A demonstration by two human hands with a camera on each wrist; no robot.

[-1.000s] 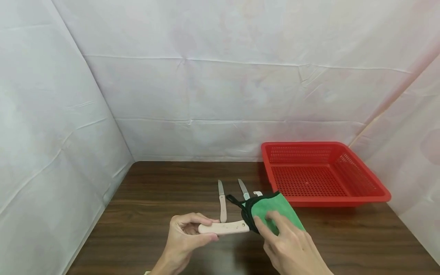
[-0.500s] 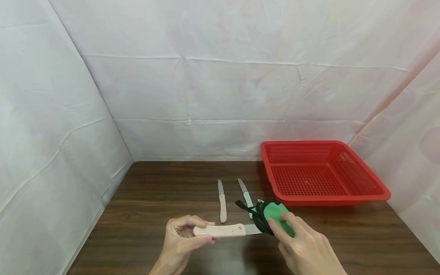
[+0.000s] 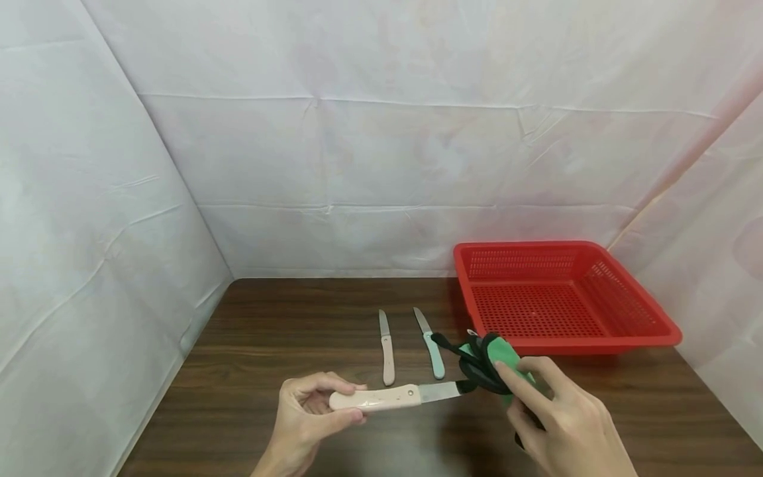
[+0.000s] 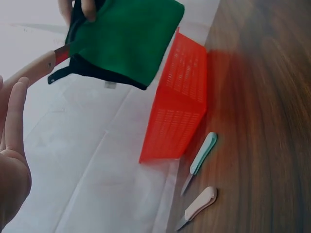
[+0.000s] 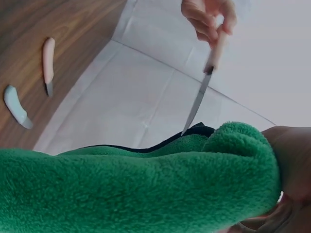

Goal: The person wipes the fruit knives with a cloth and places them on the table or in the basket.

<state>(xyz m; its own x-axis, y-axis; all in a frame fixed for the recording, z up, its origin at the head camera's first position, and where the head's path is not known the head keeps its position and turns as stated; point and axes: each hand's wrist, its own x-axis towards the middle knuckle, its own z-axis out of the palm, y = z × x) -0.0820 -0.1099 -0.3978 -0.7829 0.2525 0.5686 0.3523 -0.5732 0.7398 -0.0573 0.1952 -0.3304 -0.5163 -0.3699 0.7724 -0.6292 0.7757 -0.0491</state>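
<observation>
My left hand pinches the pale pink handle of a small knife, its blade pointing right. A green fleecy cloth with black edging and a loop is bunched in my right hand, pinched between thumb and fingers. In the head view, black edging overlaps the blade's tip. The right wrist view has the long blade reaching down to the edge of the cloth. From the left wrist, the cloth hangs spread out and hides the outer part of the blade.
Two more knives lie on the dark wooden table, one pink-handled and one mint-handled, blades pointing away. A red perforated basket stands at the back right. White sheeting encloses the table's back and sides.
My right hand has drawn the cloth rightward along the blade toward its tip, baring the blade beside the handle. My left hand has shifted slightly left with the knife.
</observation>
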